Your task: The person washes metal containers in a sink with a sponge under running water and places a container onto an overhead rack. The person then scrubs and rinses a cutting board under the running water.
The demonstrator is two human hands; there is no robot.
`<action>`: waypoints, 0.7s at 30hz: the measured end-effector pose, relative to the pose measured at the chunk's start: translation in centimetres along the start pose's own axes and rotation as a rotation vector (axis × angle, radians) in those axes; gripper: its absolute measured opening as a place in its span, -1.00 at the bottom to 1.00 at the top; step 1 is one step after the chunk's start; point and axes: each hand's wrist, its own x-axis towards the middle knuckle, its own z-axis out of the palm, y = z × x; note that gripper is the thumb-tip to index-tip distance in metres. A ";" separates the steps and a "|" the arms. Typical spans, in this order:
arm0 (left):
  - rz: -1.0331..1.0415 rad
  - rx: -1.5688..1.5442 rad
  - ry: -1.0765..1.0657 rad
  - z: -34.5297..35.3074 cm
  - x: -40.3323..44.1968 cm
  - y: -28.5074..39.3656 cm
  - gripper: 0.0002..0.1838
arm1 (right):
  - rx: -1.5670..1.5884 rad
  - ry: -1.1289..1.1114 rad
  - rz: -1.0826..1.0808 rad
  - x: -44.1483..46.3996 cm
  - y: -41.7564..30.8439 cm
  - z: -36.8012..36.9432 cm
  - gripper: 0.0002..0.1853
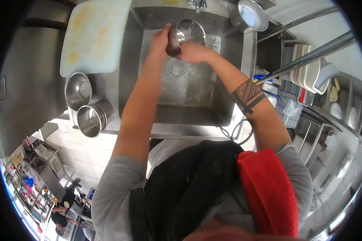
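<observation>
A round metal pot is tilted under the tap in the upper part of the sink, its mouth toward the running water. My left hand grips its left side. At the near rim, my right hand is closed on the pot, with some fingertips hidden. Water falls into the pot. Below my hands, the steel sink has a wet floor, and a round, clear-looking shape shows there, too blurred to name.
A stained white cutting board lies left of the sink. Below it stand a metal bowl and a metal container. Another metal pot sits at the upper right corner. Metal rails cross the right side. A person is far off at lower left.
</observation>
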 end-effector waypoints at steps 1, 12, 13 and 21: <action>-0.050 -0.004 -0.081 -0.7 0.5 -0.2 -0.35 | -0.683 -0.133 0.083 0.0 0.0 -0.5 -0.45; -0.255 0.108 -0.133 -2.8 -2.0 -0.9 -0.40 | -0.350 0.286 -0.024 -0.3 0.3 -2.6 -0.34; -0.255 0.105 -0.132 -3.1 -1.6 -1.5 -0.40 | -0.376 0.337 -0.028 -1.5 -1.9 -4.2 -0.33; -0.190 -0.398 -0.353 -0.2 -2.5 0.6 -0.42 | -0.718 0.393 -0.672 5.1 -0.4 -9.2 -0.72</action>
